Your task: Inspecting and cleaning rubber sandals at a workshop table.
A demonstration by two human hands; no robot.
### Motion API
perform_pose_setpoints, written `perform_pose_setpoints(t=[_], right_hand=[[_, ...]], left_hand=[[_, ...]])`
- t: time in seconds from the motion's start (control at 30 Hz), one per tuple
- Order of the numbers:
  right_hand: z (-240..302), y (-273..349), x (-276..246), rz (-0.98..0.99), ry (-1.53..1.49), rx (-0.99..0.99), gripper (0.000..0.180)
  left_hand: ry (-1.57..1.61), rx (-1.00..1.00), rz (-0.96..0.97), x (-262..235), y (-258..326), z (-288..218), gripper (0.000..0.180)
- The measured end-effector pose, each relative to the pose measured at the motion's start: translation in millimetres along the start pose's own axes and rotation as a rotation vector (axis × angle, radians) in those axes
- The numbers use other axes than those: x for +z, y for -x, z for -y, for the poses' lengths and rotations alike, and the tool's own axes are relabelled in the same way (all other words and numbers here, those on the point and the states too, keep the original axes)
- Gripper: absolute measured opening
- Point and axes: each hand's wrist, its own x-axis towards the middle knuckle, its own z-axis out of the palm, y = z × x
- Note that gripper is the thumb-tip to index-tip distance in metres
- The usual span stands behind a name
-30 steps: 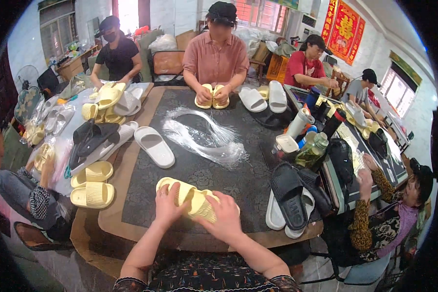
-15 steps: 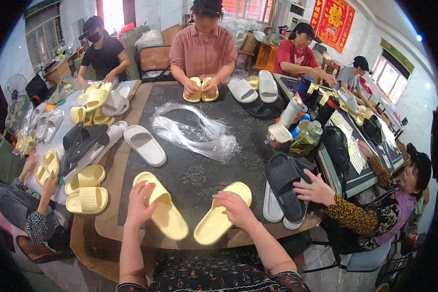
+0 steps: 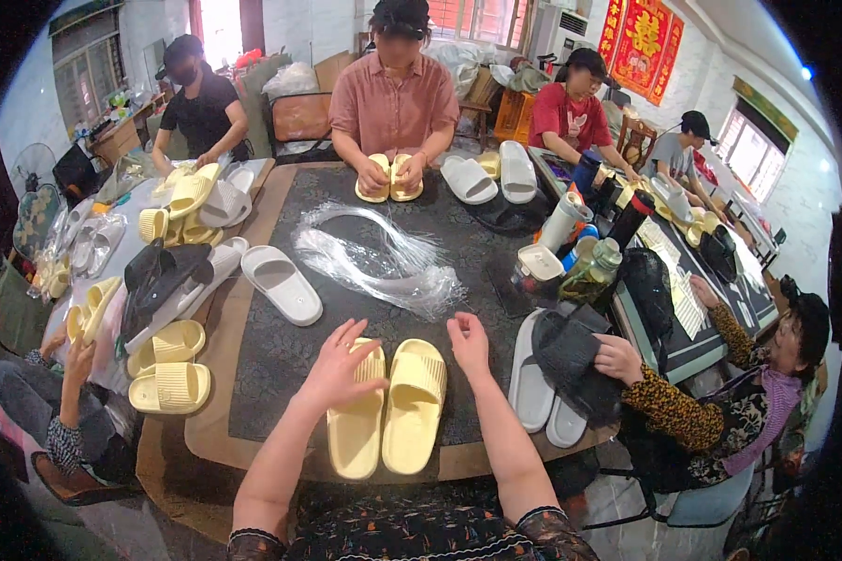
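Two pale yellow slide sandals lie side by side on the dark patterned table mat in front of me, toes pointing away. Over the strap of the left sandal (image 3: pixel 355 439) hovers my left hand (image 3: pixel 341 369), its fingers spread. My right hand (image 3: pixel 468 346) is held just off to the right of the right sandal (image 3: pixel 412 411), fingers apart and nothing in them. Beyond the sandals lies a loose bundle of clear plastic strands (image 3: pixel 374 257). A single white slide (image 3: pixel 283 285) rests left of that bundle.
Grey slides (image 3: pixel 533 374) lie at my right, where a co-worker's hand (image 3: pixel 619 360) grips black slides (image 3: pixel 571 360). Yellow slides (image 3: pixel 170 386) and a dark pair (image 3: pixel 164 276) sit at left. Bottles (image 3: pixel 594 266) and a lidded container (image 3: pixel 538 266) stand at back right. Across the table, a person handles yellow sandals (image 3: pixel 390 178).
The yellow sandals, held apart and angled before, now stand parallel and close together. Both my hands have let go and moved away from me. The co-worker's black slides have been lifted and turned.
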Motion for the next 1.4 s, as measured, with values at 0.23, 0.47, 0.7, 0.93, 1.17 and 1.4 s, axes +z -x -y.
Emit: perform_pose_setpoints(t=[0.23,0.47,0.7,0.93,1.17,1.4], right_hand=[[-41,-60,17,0.089,-0.152,0.448,0.033],[-47,-75,14,-0.024,-0.012,0.210,0.037],[-52,-85,11,-0.011,-0.098,0.216,0.050],[-48,-107,8,0.044,-0.415,0.515,0.043],[-58,-109,2,0.020,-0.413,0.520,0.024],[-17,-36,-70,-0.447,-0.806,0.299,0.019]], left_hand=[[-0.113,-0.122,0.225,49,-90,19,0.100],[-0.217,-0.289,0.382,93,-126,46,0.109],[-0.209,-0.303,0.316,102,-120,43,0.105],[-0.245,-0.300,0.230,110,-113,47,0.099],[-0.268,-0.265,0.187,118,-114,43,0.093],[-0.262,-0.279,0.163,122,-111,48,0.090]])
